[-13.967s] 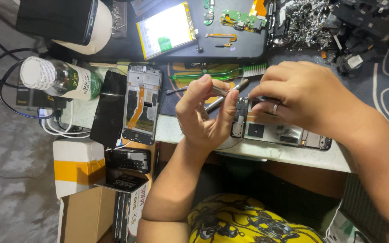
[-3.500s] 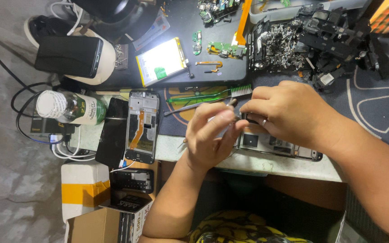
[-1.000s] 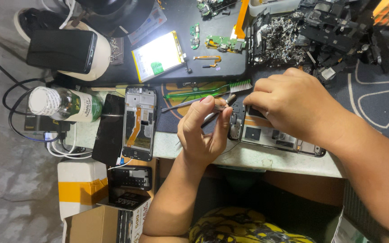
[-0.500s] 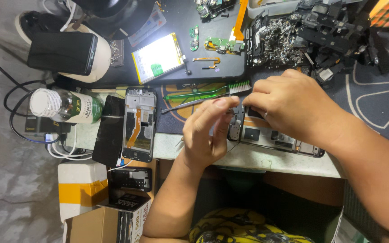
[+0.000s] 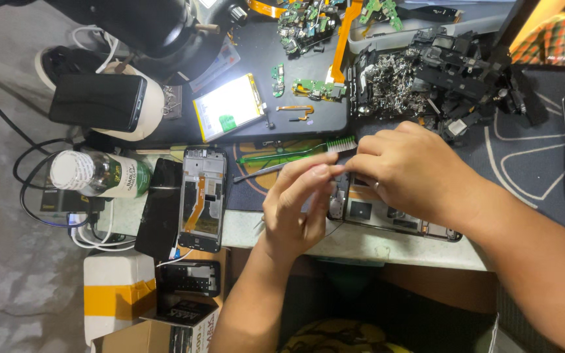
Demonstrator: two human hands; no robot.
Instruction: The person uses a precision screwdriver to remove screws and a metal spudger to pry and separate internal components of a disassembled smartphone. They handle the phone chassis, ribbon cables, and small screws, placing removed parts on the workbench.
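Note:
An opened phone (image 5: 387, 219) with its back off lies at the table's front edge, its boards bare. My right hand (image 5: 407, 173) lies over its upper half, fingers curled down onto its left end. My left hand (image 5: 299, 206) comes up from below, with thumb and forefinger pinched together at that same end, touching the right fingertips. What sits between the pinched fingers is hidden. A green toothbrush (image 5: 295, 153) and a thin grey metal rod (image 5: 256, 173) lie on the mat just left of the hands.
A second phone frame with an orange flex cable (image 5: 201, 199) and a black phone (image 5: 159, 209) lie to the left, beside a bottle (image 5: 99, 173). A lit screen part (image 5: 229, 106), small circuit boards (image 5: 308, 86) and a tray of scrap parts (image 5: 426, 68) fill the back. Boxes (image 5: 116, 297) stand lower left.
My left hand has moved right and up against the phone's end, closing its fingers. The thin tool seen in it a second ago no longer shows. The right hand has stayed put.

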